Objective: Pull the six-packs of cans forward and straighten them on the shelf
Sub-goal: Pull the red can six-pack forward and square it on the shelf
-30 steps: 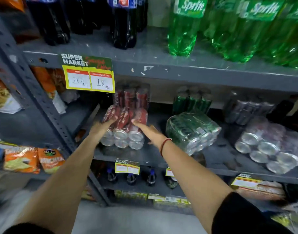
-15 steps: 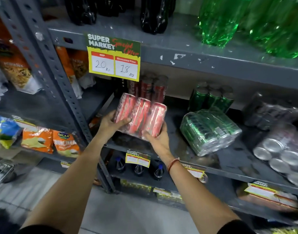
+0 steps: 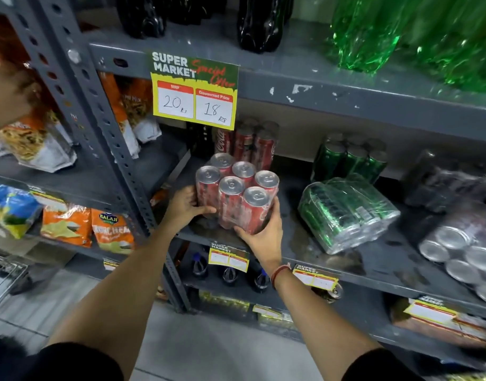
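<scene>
A shrink-wrapped six-pack of red cans (image 3: 236,192) stands upright near the front edge of the grey metal shelf (image 3: 374,266), its silver tops facing up. My left hand (image 3: 185,206) grips its left side and my right hand (image 3: 261,233) holds its front right corner from below. Behind it stands a second red six-pack (image 3: 253,141), upright at the back. To the right, a green six-pack (image 3: 346,213) lies on its side, with another green pack (image 3: 352,158) upright behind it. At far right a silver six-pack (image 3: 467,248) lies tilted on its side.
A price sign (image 3: 195,89) hangs from the shelf above, just over the red cans. Dark and green bottles (image 3: 415,37) stand on the top shelf. Snack bags (image 3: 88,229) fill the left bay past the upright post (image 3: 107,138). Small bottles stand on the shelf below.
The red six-pack lay on its side a second ago; both hands took hold, lifted and turned it, and now it stands upright near the shelf's front edge.
</scene>
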The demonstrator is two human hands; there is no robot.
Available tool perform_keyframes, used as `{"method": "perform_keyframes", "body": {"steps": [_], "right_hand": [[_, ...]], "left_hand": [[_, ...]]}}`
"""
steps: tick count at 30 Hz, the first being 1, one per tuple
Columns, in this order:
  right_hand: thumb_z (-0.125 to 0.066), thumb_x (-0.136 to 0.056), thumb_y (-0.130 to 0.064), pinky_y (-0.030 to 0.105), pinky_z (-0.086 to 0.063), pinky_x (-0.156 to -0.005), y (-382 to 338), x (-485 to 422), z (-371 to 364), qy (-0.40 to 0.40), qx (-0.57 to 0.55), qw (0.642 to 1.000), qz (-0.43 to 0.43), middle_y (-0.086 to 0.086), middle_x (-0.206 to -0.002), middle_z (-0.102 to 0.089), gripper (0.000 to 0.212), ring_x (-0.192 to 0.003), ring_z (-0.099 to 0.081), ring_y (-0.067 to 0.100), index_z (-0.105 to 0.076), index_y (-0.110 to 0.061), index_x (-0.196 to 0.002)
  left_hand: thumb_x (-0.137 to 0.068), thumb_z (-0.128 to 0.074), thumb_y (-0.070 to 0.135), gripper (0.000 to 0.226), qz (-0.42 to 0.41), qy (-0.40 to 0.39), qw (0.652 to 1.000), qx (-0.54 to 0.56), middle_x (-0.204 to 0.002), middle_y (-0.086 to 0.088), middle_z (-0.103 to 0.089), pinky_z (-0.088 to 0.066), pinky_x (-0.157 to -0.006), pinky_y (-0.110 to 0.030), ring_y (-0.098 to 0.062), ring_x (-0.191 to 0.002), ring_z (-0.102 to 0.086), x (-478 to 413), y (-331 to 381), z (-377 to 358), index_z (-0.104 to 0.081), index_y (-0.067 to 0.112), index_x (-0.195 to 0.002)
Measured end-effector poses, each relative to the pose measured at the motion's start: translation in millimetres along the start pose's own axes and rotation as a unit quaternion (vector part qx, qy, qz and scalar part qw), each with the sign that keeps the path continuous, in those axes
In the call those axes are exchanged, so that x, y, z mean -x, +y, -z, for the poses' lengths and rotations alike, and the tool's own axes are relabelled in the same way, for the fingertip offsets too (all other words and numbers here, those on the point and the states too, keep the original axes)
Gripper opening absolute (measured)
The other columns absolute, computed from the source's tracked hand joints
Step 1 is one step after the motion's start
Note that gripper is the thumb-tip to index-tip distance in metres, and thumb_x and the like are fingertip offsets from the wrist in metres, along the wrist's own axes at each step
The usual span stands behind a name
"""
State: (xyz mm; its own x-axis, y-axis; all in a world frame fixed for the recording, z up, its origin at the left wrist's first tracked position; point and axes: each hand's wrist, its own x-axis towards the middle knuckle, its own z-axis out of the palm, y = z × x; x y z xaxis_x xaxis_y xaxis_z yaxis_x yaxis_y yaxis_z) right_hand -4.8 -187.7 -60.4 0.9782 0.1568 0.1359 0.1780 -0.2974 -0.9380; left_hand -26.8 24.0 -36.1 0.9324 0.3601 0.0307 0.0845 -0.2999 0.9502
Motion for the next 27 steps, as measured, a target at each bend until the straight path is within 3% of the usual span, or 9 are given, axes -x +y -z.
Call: {"method": "perform_keyframes", "body": {"steps": [3,6,8,12,16,18,20,24,27], "right_hand": [[-0.089,-0.052,-0.041,0.042,-0.035,-0.114,0.5,-4.9,2.7,0.001,-0.003,1.000,0.016,-0.002,-0.146,-0.040,0.116,-0.136,-0.038,0.014,-0.020,-0.030,-0.145],[-0.081,-0.059,-0.054,0.038,-0.033,-0.114,3.4,-9.0,11.3,-0.002,-0.003,1.000,0.027,0.001,-0.141,-0.038,0.107,-0.135,-0.037,0.016,-0.025,-0.024,-0.144],[-0.070,-0.066,-0.058,0.033,-0.033,-0.112,-1.2,-11.8,17.3,0.003,-0.023,0.999,0.024,0.000,-0.135,-0.039,0.094,-0.132,-0.040,0.016,-0.031,-0.018,-0.142],[-0.056,-0.090,-0.044,0.036,-0.035,-0.113,-29.4,-35.0,24.6,0.087,-0.210,0.973,-0.034,0.006,-0.139,-0.045,0.058,-0.126,-0.045,0.014,-0.042,-0.013,-0.137],[-0.049,-0.084,-0.065,0.038,-0.039,-0.107,-55.6,-74.0,30.5,-0.035,-0.179,0.978,-0.105,-0.001,-0.128,-0.060,0.065,-0.118,-0.055,0.015,-0.053,-0.020,-0.130],[-0.050,-0.072,-0.078,0.044,-0.042,-0.107,-47.7,-85.6,30.5,-0.099,-0.131,0.979,-0.123,-0.001,-0.123,-0.066,0.073,-0.113,-0.062,0.017,-0.060,-0.026,-0.122],[-0.051,-0.079,-0.070,0.041,-0.043,-0.105,-49.9,-82.8,34.5,-0.103,-0.116,0.981,-0.117,-0.002,-0.118,-0.068,0.063,-0.108,-0.063,0.014,-0.062,-0.023,-0.118],[-0.050,-0.093,-0.044,0.027,-0.039,-0.091,-53.2,-61.2,38.0,-0.061,-0.127,0.985,-0.095,-0.001,-0.114,-0.062,0.037,-0.105,-0.057,0.013,-0.058,-0.017,-0.117],[-0.053,-0.093,-0.039,0.028,-0.042,-0.093,-49.5,-30.7,26.2,0.020,-0.113,0.993,-0.033,-0.003,-0.111,-0.061,0.032,-0.106,-0.056,0.012,-0.057,-0.019,-0.118]], "left_hand": [[-0.062,-0.083,0.002,0.063,-0.009,0.003,1.000,-0.006,-0.118,-0.014,-0.066,-0.048,-0.095,-0.034,-0.021,-0.109,-0.061,0.5,4.9,-4.9,-0.056,0.005,-0.119],[-0.064,-0.083,0.010,0.072,0.003,0.027,0.999,-0.023,-0.125,-0.009,-0.060,-0.048,-0.096,-0.034,-0.016,-0.109,-0.057,7.7,4.9,-9.1,-0.051,0.003,-0.128],[-0.069,-0.081,0.014,0.073,0.021,0.105,0.994,-0.024,-0.128,-0.006,-0.057,-0.048,-0.094,-0.034,-0.017,-0.110,-0.056,24.8,2.7,-20.3,-0.046,0.004,-0.133],[-0.087,-0.063,0.018,0.054,0.028,0.249,0.968,0.014,-0.134,-0.013,-0.051,-0.051,-0.094,-0.045,-0.019,-0.113,-0.054,71.0,1.2,-72.1,-0.042,0.010,-0.136],[-0.088,-0.057,0.040,0.070,0.003,0.171,0.983,0.059,-0.156,-0.004,-0.025,-0.028,-0.115,-0.043,-0.019,-0.141,-0.029,97.1,21.2,-124.5,-0.022,0.025,-0.147],[-0.083,-0.065,0.043,0.092,-0.009,0.127,0.992,0.018,-0.161,-0.003,-0.005,-0.013,-0.115,-0.032,-0.014,-0.146,-0.009,97.6,31.0,-135.8,-0.005,0.023,-0.150],[-0.078,-0.072,0.038,0.107,0.004,0.102,0.995,-0.021,-0.161,-0.005,0.006,-0.016,-0.114,-0.032,-0.016,-0.146,-0.004,94.9,34.6,-138.3,0.006,0.021,-0.149],[-0.078,-0.073,0.032,0.108,-0.013,0.099,0.992,-0.076,-0.161,-0.010,-0.003,-0.030,-0.111,-0.042,-0.026,-0.145,-0.019,88.0,25.8,-125.5,0.008,0.020,-0.148],[-0.080,-0.070,0.035,0.101,-0.014,0.065,0.993,-0.096,-0.154,-0.008,-0.031,-0.039,-0.107,-0.046,-0.027,-0.133,-0.043,72.9,17.0,-99.7,0.001,0.022,-0.150]]}}
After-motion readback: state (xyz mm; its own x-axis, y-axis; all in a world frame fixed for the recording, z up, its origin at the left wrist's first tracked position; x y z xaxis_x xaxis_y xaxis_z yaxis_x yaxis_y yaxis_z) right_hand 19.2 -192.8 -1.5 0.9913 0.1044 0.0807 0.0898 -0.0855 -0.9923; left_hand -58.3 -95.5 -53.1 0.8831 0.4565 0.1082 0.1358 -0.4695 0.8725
